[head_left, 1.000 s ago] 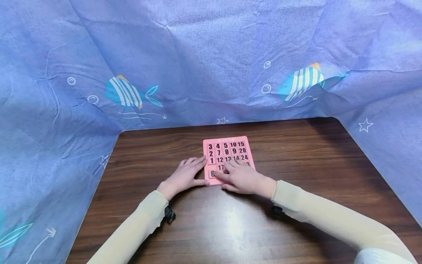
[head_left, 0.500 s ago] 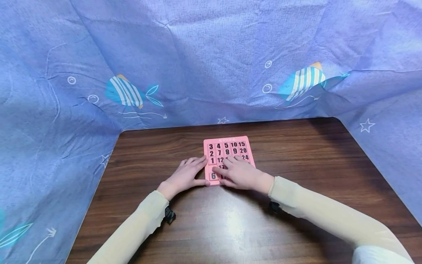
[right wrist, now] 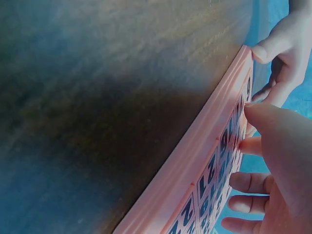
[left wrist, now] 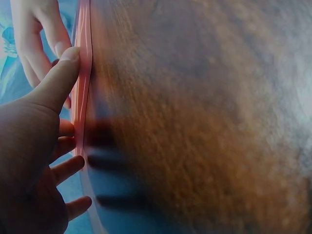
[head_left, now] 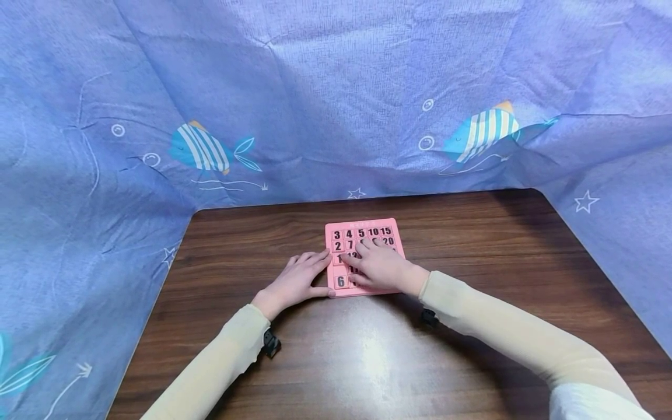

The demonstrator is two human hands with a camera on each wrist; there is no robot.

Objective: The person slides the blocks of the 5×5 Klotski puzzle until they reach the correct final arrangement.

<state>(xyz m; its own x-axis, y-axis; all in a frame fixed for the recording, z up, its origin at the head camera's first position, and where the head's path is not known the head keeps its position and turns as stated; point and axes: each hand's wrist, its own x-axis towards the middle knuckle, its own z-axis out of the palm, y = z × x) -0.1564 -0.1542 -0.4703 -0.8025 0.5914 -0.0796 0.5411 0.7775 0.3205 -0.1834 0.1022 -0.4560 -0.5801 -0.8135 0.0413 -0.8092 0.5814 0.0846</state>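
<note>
A pink number slide puzzle (head_left: 362, 224) lies flat on the table, with black numbers on its square tiles. My left hand (head_left: 296, 281) rests along its left side, thumb on the near left corner and fingertips by the left edge. My right hand (head_left: 382, 265) lies over the puzzle, its index fingertip at the tile marked 1 (head_left: 338, 259). A bare slot separates that tile from the tile marked 6 (head_left: 340, 282) at the near left. The right hand hides several middle and lower tiles. In the right wrist view, the right thumb (right wrist: 265, 117) touches the puzzle's near side.
The dark wood-grain table (head_left: 472, 233) spreads around the puzzle. A blue fabric sheet (head_left: 336, 87) printed with striped fish hangs behind and beside it. Black straps with small devices show at the left wrist (head_left: 270, 343) and right wrist (head_left: 429, 318).
My right index finger has moved from the 6 tile up the left column to the 1 tile. The 6 tile has slid slightly toward me. The left hand has stayed put.
</note>
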